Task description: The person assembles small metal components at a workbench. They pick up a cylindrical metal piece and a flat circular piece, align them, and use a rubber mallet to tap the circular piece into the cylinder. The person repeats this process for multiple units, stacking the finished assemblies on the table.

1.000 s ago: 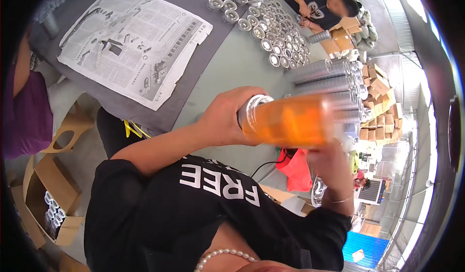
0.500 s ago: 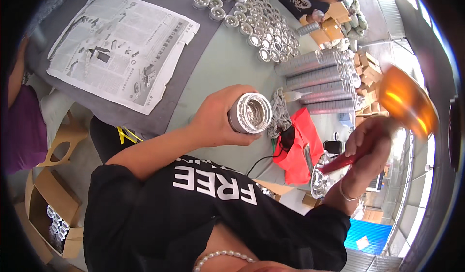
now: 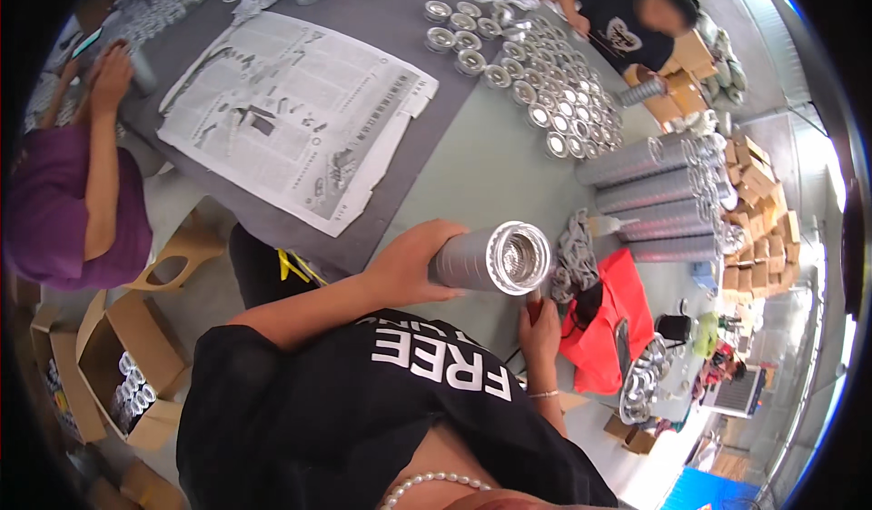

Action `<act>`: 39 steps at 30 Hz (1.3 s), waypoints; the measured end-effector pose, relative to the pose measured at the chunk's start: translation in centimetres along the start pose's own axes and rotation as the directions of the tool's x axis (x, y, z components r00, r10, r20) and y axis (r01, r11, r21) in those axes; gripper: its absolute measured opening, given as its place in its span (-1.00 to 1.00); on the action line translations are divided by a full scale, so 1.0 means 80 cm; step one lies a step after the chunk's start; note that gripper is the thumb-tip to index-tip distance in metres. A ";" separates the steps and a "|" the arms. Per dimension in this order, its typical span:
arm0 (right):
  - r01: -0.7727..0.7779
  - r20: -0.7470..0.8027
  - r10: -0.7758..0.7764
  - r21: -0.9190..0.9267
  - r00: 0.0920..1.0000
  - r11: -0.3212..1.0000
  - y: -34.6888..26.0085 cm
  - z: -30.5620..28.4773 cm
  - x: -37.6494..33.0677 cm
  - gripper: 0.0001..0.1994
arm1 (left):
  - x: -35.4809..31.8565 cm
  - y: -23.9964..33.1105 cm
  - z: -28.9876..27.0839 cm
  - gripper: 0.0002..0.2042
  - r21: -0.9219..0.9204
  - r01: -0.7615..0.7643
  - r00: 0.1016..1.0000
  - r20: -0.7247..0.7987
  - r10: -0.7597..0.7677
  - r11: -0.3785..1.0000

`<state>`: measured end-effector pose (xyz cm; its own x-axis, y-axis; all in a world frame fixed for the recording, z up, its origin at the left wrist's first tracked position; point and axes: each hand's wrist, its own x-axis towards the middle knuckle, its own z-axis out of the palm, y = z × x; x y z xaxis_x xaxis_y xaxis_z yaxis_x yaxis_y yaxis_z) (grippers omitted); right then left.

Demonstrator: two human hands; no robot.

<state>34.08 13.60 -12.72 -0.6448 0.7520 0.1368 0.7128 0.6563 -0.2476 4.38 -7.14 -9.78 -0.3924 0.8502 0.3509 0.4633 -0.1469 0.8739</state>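
Note:
My left hand (image 3: 411,261) grips a long silver tube of stacked foil cups (image 3: 490,257), held level above the table edge with its open end turned toward me. My right hand (image 3: 542,330) is just under that open end, fingers drawn together and thumb tip up against the tube. What, if anything, it holds is hidden. A red cloth (image 3: 607,324) lies right of this hand, with a loose pile of foil rings (image 3: 574,254) beside it.
A newspaper (image 3: 295,115) lies on the grey table (image 3: 472,169). Rows of foil cups (image 3: 554,101) and several long silver stacks (image 3: 649,201) lie beyond. A person in purple (image 3: 77,210) works at left, another in black (image 3: 627,29) at the far side. Open cardboard boxes (image 3: 127,374) stand at lower left.
The orange see-through sleeve that covered the tube was swung off to the right by my right hand and is gone from view. That hand has come back under the tube's end.

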 end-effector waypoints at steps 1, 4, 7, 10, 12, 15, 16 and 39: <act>0.078 0.014 -0.077 -0.069 0.997 0.995 -0.006 -0.018 0.012 -0.47 | -0.011 -0.016 0.001 -0.15 0.081 -0.007 1.000 -0.007 0.008 0.997; 0.146 -0.072 -0.128 0.358 0.989 0.922 -0.071 -0.101 0.050 -0.29 | -0.031 -0.032 0.001 -0.20 0.040 0.080 0.996 0.030 -0.082 0.996; 0.441 -0.207 -0.420 0.670 0.884 0.597 -0.178 -0.174 0.077 -0.27 | -0.044 -0.060 0.020 -0.18 0.161 0.127 0.991 0.028 -0.133 0.979; 0.649 -0.069 -0.728 0.515 0.683 0.560 -0.259 -0.213 0.112 -0.28 | -0.044 -0.077 0.025 -0.17 0.171 0.084 0.996 0.014 -0.087 0.982; 0.635 0.125 -0.763 0.480 0.634 0.605 -0.274 -0.217 0.133 -0.30 | -0.035 -0.082 0.025 -0.22 0.098 0.103 0.993 0.045 -0.108 0.990; 0.562 0.194 -0.742 0.540 0.641 0.627 -0.249 -0.221 0.163 -0.32 | -0.019 -0.063 0.004 -0.27 0.075 0.184 0.981 0.042 -0.187 0.980; 0.542 0.165 -0.716 0.547 0.678 0.639 -0.228 -0.217 0.172 -0.31 | -0.013 -0.057 -0.002 -0.28 0.076 0.217 0.975 0.034 -0.220 0.973; 0.157 0.442 -0.215 0.164 0.871 0.974 0.040 -0.057 0.225 -0.27 | 0.209 -0.088 -0.133 -0.27 0.411 0.272 0.642 0.596 -0.482 0.870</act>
<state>26.04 29.51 -6.69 -0.8365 0.4868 -0.2514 0.5479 0.7467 -0.3772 -13.95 2.74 -6.48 -0.0017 0.9183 -0.3959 0.6230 0.3107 0.7179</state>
